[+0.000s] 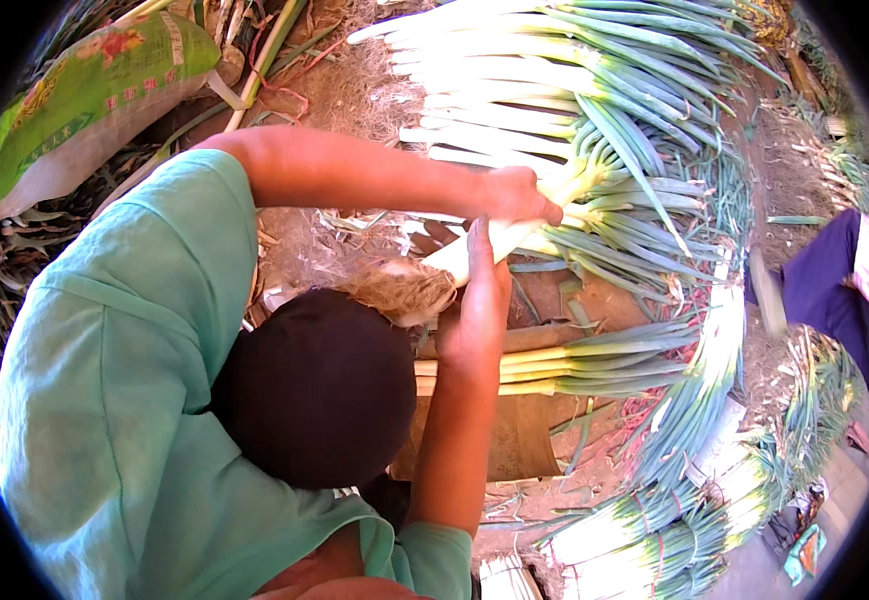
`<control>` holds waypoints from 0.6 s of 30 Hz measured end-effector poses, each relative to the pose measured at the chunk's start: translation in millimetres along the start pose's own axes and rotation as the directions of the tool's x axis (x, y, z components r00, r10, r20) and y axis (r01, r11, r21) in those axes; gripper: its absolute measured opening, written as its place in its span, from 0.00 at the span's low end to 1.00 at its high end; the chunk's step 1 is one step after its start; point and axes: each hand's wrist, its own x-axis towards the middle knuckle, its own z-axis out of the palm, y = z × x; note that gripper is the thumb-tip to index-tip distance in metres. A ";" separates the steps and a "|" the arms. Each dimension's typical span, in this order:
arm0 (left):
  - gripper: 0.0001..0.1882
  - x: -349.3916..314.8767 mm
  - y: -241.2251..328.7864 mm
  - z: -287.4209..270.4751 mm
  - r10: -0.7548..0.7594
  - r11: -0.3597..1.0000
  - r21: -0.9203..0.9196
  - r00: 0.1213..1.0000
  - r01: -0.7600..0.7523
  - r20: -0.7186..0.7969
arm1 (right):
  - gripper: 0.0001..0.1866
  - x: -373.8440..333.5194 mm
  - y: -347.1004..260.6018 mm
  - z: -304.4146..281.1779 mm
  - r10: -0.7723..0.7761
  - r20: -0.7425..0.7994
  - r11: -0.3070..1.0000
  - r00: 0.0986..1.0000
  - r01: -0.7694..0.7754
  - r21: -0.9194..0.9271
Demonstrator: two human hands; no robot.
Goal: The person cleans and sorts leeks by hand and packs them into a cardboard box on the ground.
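A green-and-white printed plastic sack lies in the upper left of the frame, on a mass of dry, dark plant leaves; its contents are hidden. A small teal-and-orange packet lies at the lower right, its inside too small to make out.

A wide row of white-stemmed green onions fills the upper centre, roots toward the left, leaves toward the right. A smaller group of yellowish-stemmed onions lies right of centre beside a flat brown cardboard piece. Banded sheaves of green onions crowd the lower right, near tangled red string. A leg in dark trousers with a pale stripe stands at the right edge. A teal shirt and a dark, smooth, rounded form cover much of the left and lower left, hiding the ground there.

The held bunch of thick onions is at the centre, tilted, its shaggy brown roots at the lower left, white stems between the hands, green leaves toward the upper right. The left hand is clenched around the upper stems. The right hand touches the stems near the roots, thumb extended; whether its fingers close around them cannot be told.
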 end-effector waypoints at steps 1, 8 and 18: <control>0.33 -5.4 4.2 11.3 -0.028 0.992 -0.124 1.000 0.028 0.000 | 0.18 -4.7 -7.5 -4.2 0.044 0.000 0.999 0.999 -0.044 0.004; 0.14 16.0 4.5 66.3 0.105 0.293 -0.907 0.932 0.303 0.346 | 0.15 -132.1 -52.3 -32.6 0.114 -0.153 0.971 0.981 -0.143 -0.193; 0.15 -41.3 49.6 93.3 0.195 0.208 -0.923 0.911 0.323 0.362 | 0.24 -261.5 -36.6 -66.3 0.082 -0.214 0.988 0.973 -0.107 -0.108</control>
